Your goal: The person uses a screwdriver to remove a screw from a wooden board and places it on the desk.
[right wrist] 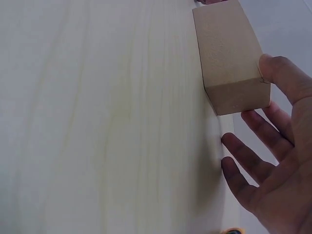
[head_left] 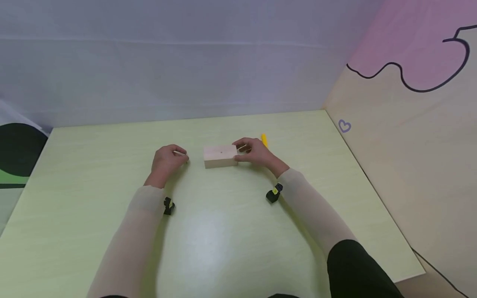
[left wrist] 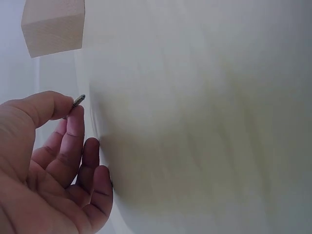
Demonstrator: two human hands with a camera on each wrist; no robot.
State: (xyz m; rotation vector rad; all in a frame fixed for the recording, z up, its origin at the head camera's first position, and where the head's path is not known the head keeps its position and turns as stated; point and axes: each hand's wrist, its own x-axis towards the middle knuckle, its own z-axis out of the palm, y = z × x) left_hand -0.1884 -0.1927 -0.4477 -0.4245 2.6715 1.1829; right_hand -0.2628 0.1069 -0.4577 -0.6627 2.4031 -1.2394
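Observation:
A pale wooden block (head_left: 220, 162) lies near the middle of the table, with a small dark spot on its top face. My right hand (head_left: 256, 152) grips its right end, thumb (right wrist: 280, 73) on the near face and a finger reaching round the far side. The other fingers of that hand are spread beside the block's end. To the left of the block, my left hand (head_left: 168, 160) pinches a small metal screw (left wrist: 79, 100) between thumb and forefinger. The screw's pointed, threaded end sticks out past the fingertips, and its head is hidden in them.
Behind my right hand lies a slim yellow object (head_left: 264, 140), partly hidden by the hand. The light wood-grain table (head_left: 208, 248) ends at a pale cloth backdrop (head_left: 167, 78) at the back and a painted panel (head_left: 417, 145) on the right.

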